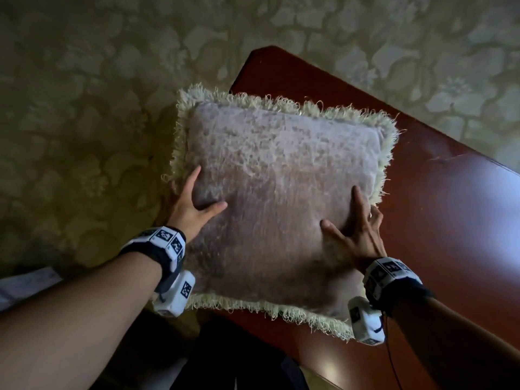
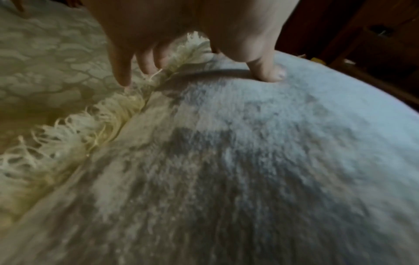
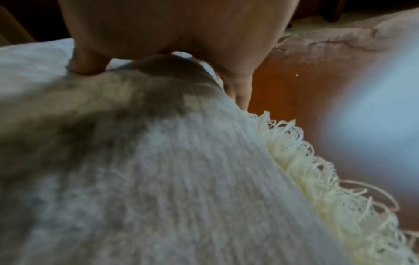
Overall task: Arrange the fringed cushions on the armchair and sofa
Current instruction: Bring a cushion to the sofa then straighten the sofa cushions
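Note:
A square pinkish-grey plush cushion (image 1: 275,198) with a cream fringe is held up between my two hands, part over a table and part over the carpet. My left hand (image 1: 194,201) grips its left edge, the thumb (image 2: 267,71) pressed into the face and the fingers (image 2: 123,71) at the fringe behind. At the right edge my right hand (image 1: 354,229) grips it, thumb (image 3: 87,66) dug into the plush (image 3: 158,179) and fingers (image 3: 240,89) wrapped round the side. No armchair or sofa is in view.
A glossy red-brown wooden table (image 1: 436,220) runs under the cushion from top centre to lower right. A pale floral carpet (image 1: 84,108) covers the floor around it. In the right wrist view a pinkish fabric mass (image 3: 340,35), perhaps another cushion, lies beyond the table.

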